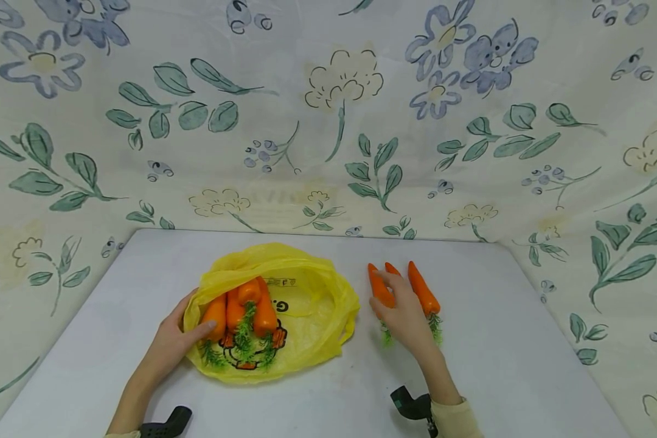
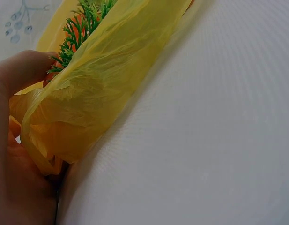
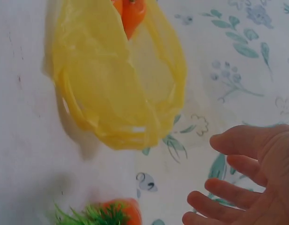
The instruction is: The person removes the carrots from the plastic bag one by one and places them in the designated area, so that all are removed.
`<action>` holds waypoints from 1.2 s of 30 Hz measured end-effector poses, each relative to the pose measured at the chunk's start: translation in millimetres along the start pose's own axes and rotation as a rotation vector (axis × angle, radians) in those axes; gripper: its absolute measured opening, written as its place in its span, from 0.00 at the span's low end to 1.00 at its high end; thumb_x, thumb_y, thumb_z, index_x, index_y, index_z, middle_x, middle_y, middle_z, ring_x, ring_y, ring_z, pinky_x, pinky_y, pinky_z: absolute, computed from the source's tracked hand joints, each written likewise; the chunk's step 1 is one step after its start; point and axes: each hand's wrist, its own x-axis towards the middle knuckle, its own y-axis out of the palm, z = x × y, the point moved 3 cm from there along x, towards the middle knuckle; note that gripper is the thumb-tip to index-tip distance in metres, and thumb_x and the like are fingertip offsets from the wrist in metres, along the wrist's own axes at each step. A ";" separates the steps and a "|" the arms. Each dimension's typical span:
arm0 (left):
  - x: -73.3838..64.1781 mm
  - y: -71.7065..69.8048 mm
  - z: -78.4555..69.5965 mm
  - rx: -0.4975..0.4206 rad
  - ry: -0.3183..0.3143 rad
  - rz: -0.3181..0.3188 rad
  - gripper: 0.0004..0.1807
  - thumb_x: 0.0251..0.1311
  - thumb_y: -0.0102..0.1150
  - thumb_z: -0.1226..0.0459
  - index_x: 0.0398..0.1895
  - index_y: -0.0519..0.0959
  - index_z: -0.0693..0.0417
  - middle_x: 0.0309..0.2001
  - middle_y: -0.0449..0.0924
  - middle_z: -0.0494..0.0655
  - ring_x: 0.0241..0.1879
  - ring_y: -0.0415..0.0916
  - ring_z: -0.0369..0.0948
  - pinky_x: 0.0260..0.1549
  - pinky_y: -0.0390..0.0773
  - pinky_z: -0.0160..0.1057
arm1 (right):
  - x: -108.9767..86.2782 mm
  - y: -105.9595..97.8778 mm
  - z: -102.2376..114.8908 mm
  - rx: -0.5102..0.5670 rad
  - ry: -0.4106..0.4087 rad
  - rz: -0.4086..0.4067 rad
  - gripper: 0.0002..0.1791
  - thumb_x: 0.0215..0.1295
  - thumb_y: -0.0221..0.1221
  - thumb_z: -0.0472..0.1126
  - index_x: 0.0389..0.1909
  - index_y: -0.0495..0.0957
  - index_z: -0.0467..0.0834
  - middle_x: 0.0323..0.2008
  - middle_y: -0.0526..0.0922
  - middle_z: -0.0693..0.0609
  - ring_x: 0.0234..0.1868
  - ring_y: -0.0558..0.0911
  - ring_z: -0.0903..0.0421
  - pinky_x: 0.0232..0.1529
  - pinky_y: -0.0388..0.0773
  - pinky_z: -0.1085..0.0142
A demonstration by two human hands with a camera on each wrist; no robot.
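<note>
A crumpled yellow plastic bag [image 1: 320,286] lies with its mouth spread wide, several orange toy carrots [image 1: 265,313] with green tops inside it. My left hand [image 1: 170,337] grips the bag's left side, the thumb inside by the leftmost carrot and the other fingers hidden behind the plastic. To the right of the bag, my right hand [image 1: 407,316] hovers over three more carrots: a left one [image 1: 381,289], a middle one [image 1: 392,267] mostly covered by the hand, and a right one [image 1: 424,289]. In the right wrist view the fingers [image 3: 224,206] are spread and hold nothing.
A white table [image 1: 328,407] carries everything. Floral cloth [image 1: 285,140] hangs behind it and along both sides. Black wrist devices [image 1: 170,423] sit on both forearms near the front edge.
</note>
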 end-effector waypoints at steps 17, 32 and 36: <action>1.1 0.0 1.2 0.002 -0.010 0.011 0.48 0.66 0.58 0.48 0.80 0.44 0.51 0.76 0.49 0.66 0.72 0.49 0.66 0.65 0.54 0.73 | 1.1 34.9 38.7 0.026 -0.075 0.089 0.26 0.66 0.63 0.38 0.64 0.72 0.48 0.63 0.75 0.50 0.63 0.74 0.46 0.63 0.75 0.49; 1.3 -0.1 0.8 -0.001 -0.023 0.021 0.49 0.66 0.58 0.47 0.80 0.43 0.51 0.76 0.47 0.67 0.73 0.47 0.67 0.65 0.53 0.73 | -4.2 85.8 61.7 -0.014 -0.143 0.218 0.24 0.65 0.63 0.38 0.63 0.74 0.48 0.63 0.75 0.50 0.63 0.75 0.52 0.61 0.77 0.57; 1.6 0.3 1.1 -0.004 -0.019 0.019 0.49 0.66 0.59 0.48 0.80 0.43 0.51 0.76 0.48 0.67 0.73 0.47 0.67 0.65 0.54 0.73 | -6.4 99.3 66.5 -0.029 -0.159 0.249 0.25 0.65 0.63 0.38 0.63 0.74 0.49 0.63 0.75 0.50 0.62 0.75 0.52 0.59 0.79 0.58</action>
